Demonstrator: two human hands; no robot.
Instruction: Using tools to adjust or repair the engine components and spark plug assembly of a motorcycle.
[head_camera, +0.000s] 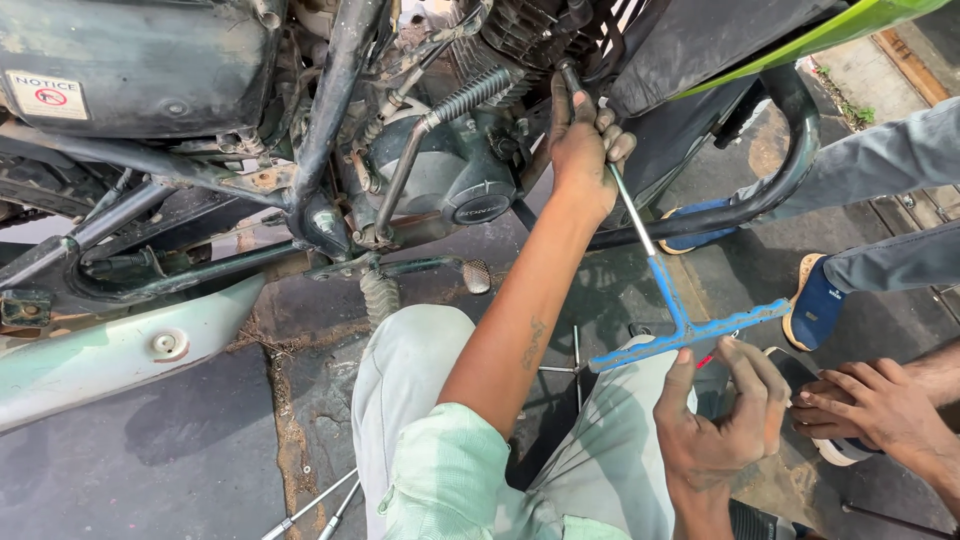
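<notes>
A T-handle wrench with a blue cross handle (690, 330) and a steel shaft (632, 212) runs up to the dark motorcycle engine (455, 175). My left hand (585, 150) is stretched forward and closed round the upper end of the shaft, right at the engine. My right hand (722, 425) sits just below the blue handle with its fingers spread. Its thumb and fingertips touch or nearly touch the crossbar without closing on it. The wrench's tip is hidden behind my left hand.
A black crash-guard tube (790, 150) curves to the right of the engine. The silver exhaust (100, 360) lies low left, with a footpeg (475, 275) near my knee. Another person's hand (870, 400) and blue shoes (815, 305) are at right. Thin steel rods (310, 510) lie on the paving.
</notes>
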